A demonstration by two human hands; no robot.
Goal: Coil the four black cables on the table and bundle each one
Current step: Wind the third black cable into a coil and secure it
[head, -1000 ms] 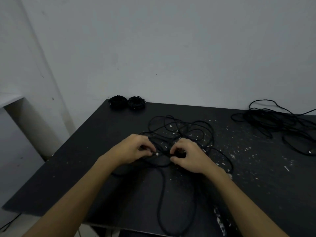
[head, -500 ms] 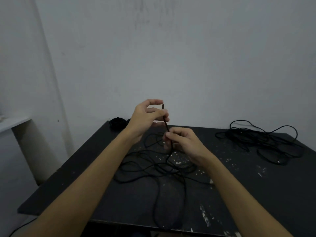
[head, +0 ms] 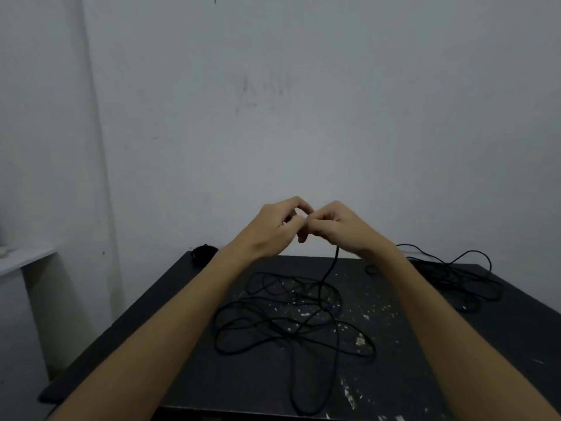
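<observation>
We've got both hands raised above the middle of the table point(head: 455, 375), knuckles nearly touching. Right hand point(head: 337, 226) has its fingers curled around the loose cable point(head: 291, 326); the strand drops from under that fist to the tangle below. Left hand point(head: 274, 227) has its fingers bent in a pinch right at the same spot, probably on the cable's end, but we can't see the cable inside it. Holding the end up high makes sense: it lets the slack hang free so we can start the first loop without dragging the pile.

The tangle sits mid-table, one long loop reaching the near edge. A second loose cable point(head: 455, 278) lies by the far right corner, well apart, so the two don't snag. A coiled bundle point(head: 204, 252) sits at the far left corner, out of the work area. We'd judge this as roughly mid-task, at the start of a coil.
</observation>
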